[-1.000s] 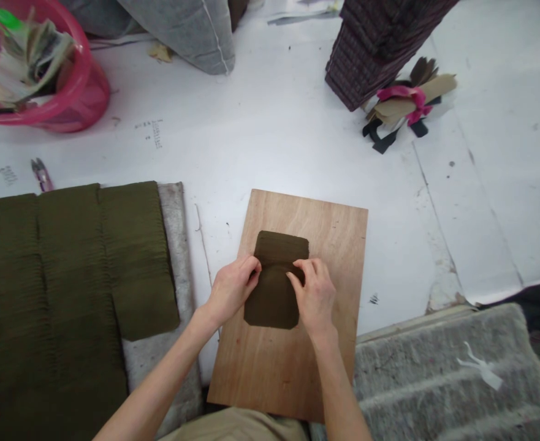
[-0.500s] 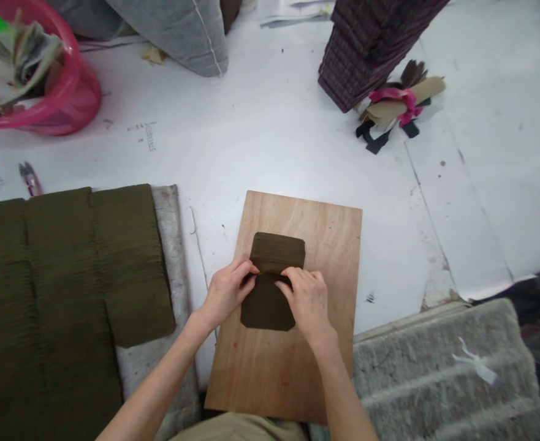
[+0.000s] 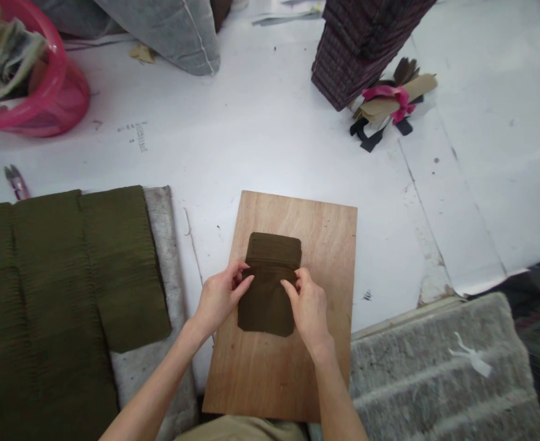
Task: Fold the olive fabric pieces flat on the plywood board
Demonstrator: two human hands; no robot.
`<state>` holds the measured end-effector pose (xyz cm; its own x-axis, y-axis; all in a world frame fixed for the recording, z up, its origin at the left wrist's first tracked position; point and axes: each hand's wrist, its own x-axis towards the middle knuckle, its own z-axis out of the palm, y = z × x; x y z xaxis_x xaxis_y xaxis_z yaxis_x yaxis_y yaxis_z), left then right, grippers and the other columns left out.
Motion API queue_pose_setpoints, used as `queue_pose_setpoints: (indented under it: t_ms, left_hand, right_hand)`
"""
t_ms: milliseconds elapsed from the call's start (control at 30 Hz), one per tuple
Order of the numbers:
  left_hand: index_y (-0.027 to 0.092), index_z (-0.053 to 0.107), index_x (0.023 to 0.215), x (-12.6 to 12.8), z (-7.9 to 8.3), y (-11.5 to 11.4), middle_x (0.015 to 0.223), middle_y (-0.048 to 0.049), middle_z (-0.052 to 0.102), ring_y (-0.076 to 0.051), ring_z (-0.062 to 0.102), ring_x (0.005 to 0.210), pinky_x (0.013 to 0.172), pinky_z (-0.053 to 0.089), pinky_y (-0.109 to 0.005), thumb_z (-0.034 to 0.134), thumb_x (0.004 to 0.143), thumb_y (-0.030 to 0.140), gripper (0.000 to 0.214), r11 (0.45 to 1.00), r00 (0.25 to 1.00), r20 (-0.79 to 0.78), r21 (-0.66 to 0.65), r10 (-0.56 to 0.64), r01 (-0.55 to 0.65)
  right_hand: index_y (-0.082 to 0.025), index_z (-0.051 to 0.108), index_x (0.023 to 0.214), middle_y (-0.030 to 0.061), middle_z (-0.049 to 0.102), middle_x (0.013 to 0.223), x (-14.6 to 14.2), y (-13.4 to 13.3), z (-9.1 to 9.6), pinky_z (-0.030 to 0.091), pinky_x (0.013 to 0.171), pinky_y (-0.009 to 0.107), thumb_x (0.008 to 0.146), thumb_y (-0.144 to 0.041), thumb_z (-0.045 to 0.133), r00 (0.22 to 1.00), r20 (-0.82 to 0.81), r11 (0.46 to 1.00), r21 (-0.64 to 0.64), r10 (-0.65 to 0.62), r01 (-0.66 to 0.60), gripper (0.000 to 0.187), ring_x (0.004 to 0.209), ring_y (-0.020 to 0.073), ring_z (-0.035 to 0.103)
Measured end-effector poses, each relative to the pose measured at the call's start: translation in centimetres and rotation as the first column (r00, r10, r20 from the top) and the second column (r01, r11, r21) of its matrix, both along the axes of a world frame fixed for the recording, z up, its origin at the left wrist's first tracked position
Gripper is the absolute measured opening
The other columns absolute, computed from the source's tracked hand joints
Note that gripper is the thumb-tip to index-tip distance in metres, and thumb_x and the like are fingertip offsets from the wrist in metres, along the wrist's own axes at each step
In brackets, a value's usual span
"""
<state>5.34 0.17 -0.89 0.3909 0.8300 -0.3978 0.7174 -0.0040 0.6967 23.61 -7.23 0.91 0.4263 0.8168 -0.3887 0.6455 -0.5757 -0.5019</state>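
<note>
On a wooden board [image 3: 279, 380] lies a stack of dark olive cloth pieces [image 3: 275, 245], its layered edges fanned out at the far end. The top cloth piece [image 3: 266, 306] spreads toward me, with clipped near corners. My left hand [image 3: 224, 294] is closed, thumb and fingers pinching its left edge. At the right edge, my right hand [image 3: 309, 303] pinches the same piece in a similar way. Slight creases run across the cloth between the hands. Whether further layers are caught between my fingers is hidden.
Rows of olive cloth stacks [image 3: 127, 263] lie on a grey pad [image 3: 159, 214] at left. Snips [image 3: 16, 182], a pink basket [image 3: 65, 98], a dark plaid stack [image 3: 361, 49] and a tied scrap bundle [image 3: 391, 104] sit beyond. A grey padded surface [image 3: 417, 373] is at right.
My hands have moved slightly apart, toward the cloth's side edges. The dark raised edge between them has flattened, and the piece reaches a little nearer to me. The view has shifted slightly.
</note>
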Motion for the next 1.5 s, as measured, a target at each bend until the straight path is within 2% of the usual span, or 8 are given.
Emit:
queue_pose_setpoints:
  t_ms: [367,867,1033,1200,1267,1333,1400,1500]
  left_hand:
    - [0.025,0.052,0.107,0.4,-0.1,0.0,0.065,0.0074,0.055,-0.01,0.054,0.055,0.055,0.039,-0.021,0.054,0.087,0.036,0.024,0.998,0.999,-0.023,0.062,0.023,-0.022]
    - [0.025,0.051,0.109,0.5,-0.3,-0.2,0.066,0.007,0.055,-0.01,0.054,0.056,0.055,0.039,-0.021,0.056,0.085,0.034,0.026,0.998,0.998,-0.027,0.046,0.05,-0.049]
    - [0.025,0.052,0.107,0.5,-0.4,-0.3,0.066,0.0069,0.055,-0.01,0.054,0.056,0.055,0.039,-0.021,0.056,0.086,0.034,0.024,0.997,0.998,-0.025,0.051,0.058,-0.057]
    - [0.025,0.052,0.108,0.5,-0.4,-0.2,0.065,0.0074,0.054,-0.011,0.054,0.055,0.055,0.039,-0.022,0.056,0.086,0.035,0.025,0.997,0.998,-0.031,0.044,0.058,-0.056]
    - [0.025,0.051,0.109,0.6,-0.3,-0.3,0.065,0.0076,0.054,-0.01,0.053,0.056,0.055,0.039,-0.022,0.057,0.085,0.034,0.026,0.998,0.998,-0.029,0.041,0.058,-0.057]
    - [0.025,0.051,0.11,0.6,-0.3,-0.4,0.066,0.0075,0.054,-0.01,0.053,0.055,0.055,0.039,-0.022,0.057,0.085,0.033,0.027,0.997,0.998,-0.026,0.041,0.063,-0.062]
    - [0.025,0.052,0.11,0.6,-0.1,-0.5,0.068,0.0069,0.054,-0.01,0.053,0.055,0.055,0.04,-0.022,0.058,0.084,0.033,0.028,0.996,0.997,-0.015,0.048,0.078,-0.077]
    - [0.023,0.054,0.109,0.5,0.1,-0.4,0.075,0.0042,0.057,-0.011,0.053,0.058,0.058,0.043,-0.023,0.057,0.085,0.031,0.026,0.991,0.993,0.031,0.067,0.115,-0.116]
  right_hand:
    - [-0.021,0.05,0.101,-0.0003,0.066,0.068,-0.3,-0.1,-0.2,0.033,0.051,0.025,0.089,-0.032,0.054,0.997,0.077,0.999,-0.032,-0.006,0.008,0.017,0.061,0.02,0.064]
    - [-0.019,0.049,0.113,0.001,0.064,0.066,-0.9,-0.1,0.1,0.034,0.05,0.025,0.094,-0.039,0.045,0.994,0.102,0.999,-0.007,-0.045,0.046,0.029,0.057,0.0196,0.062]
    - [-0.019,0.046,0.123,-0.0014,0.063,0.065,-1.0,-1.4,0.5,0.035,0.05,0.025,0.093,-0.041,0.046,0.996,0.009,0.995,0.021,-0.094,0.093,0.038,0.055,0.0172,0.061]
    - [-0.019,0.041,0.133,-0.0026,0.063,0.066,-1.5,-3.7,0.3,0.035,0.05,0.026,0.092,-0.04,0.049,0.991,0.088,0.994,-0.039,-0.096,0.1,0.047,0.054,0.0179,0.06]
    - [-0.018,0.042,0.133,0.0005,0.065,0.073,-1.7,-4.2,0.3,0.041,0.056,0.028,0.093,-0.039,0.048,0.987,0.128,0.995,0.007,-0.098,0.098,0.046,0.062,0.0187,0.061]
    - [-0.017,0.046,0.13,0.0068,0.066,0.088,-1.9,-4.1,0.6,0.046,0.069,0.033,0.093,-0.038,0.047,0.98,0.185,0.994,0.089,-0.079,0.063,0.042,0.079,0.0213,0.062]
    - [-0.019,0.053,0.125,0.0113,0.063,0.105,-2.4,-3.5,0.7,0.045,0.084,0.039,0.094,-0.034,0.047,0.971,0.239,0.986,0.165,-0.023,-0.018,0.035,0.097,0.0238,0.058]
    - [-0.022,0.059,0.12,0.0107,0.058,0.121,-3.6,-2.2,0.5,0.041,0.097,0.044,0.092,-0.024,0.05,0.969,0.218,0.951,0.255,0.119,-0.174,0.029,0.115,0.0243,0.05]
